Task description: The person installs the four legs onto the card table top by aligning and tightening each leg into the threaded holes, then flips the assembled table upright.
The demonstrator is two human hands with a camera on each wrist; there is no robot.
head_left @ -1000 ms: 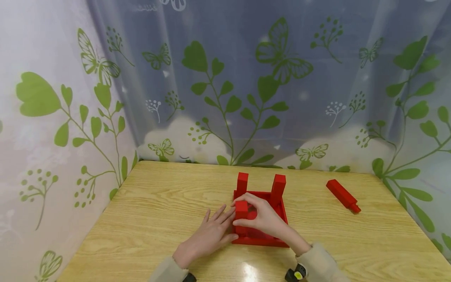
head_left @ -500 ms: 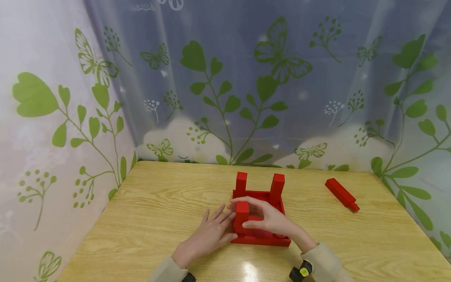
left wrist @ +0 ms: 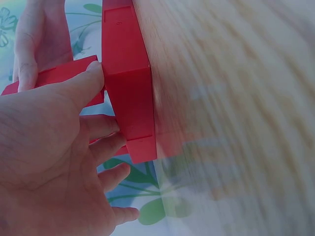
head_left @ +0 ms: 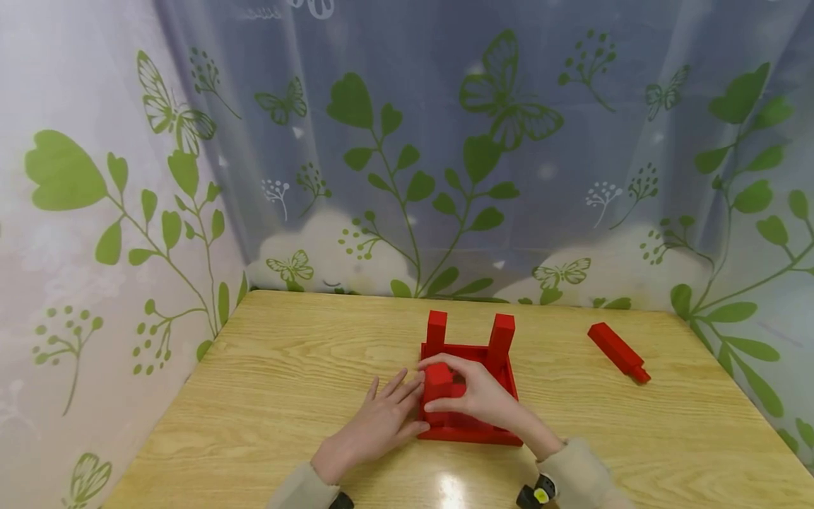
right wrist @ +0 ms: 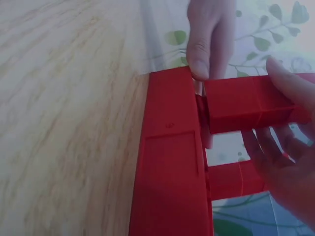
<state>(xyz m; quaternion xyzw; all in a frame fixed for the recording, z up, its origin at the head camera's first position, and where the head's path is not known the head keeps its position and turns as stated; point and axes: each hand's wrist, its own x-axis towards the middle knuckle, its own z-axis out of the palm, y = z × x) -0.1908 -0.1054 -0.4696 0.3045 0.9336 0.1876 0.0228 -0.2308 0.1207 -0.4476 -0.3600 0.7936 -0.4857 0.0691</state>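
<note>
A small red frame (head_left: pixel 470 433), like an upturned toy table, lies on the table with square posts standing at its corners. At its near left corner, my right hand (head_left: pixel 480 392) grips one red leg (head_left: pixel 437 382) between thumb and fingers. The right wrist view shows a narrow gap between the bottom of that leg (right wrist: pixel 234 105) and the frame (right wrist: pixel 172 147). My left hand (head_left: pixel 375 428) is spread against the frame's left side, fingers mostly straight. In the left wrist view, the left thumb (left wrist: pixel 91 78) touches the frame near the leg's base.
Two upright red legs, one at far left (head_left: pixel 436 332) and one at far right (head_left: pixel 502 339), rise from the frame. Another red leg (head_left: pixel 618 352) with a narrow stepped end lies to the right on the wooden table (head_left: pixel 286 353). A patterned curtain (head_left: pixel 407 155) hangs behind.
Half a second ago my right fingers were spread wider about the leg; now they are closed on it again, and its top looks turned. The left hand stays put.
</note>
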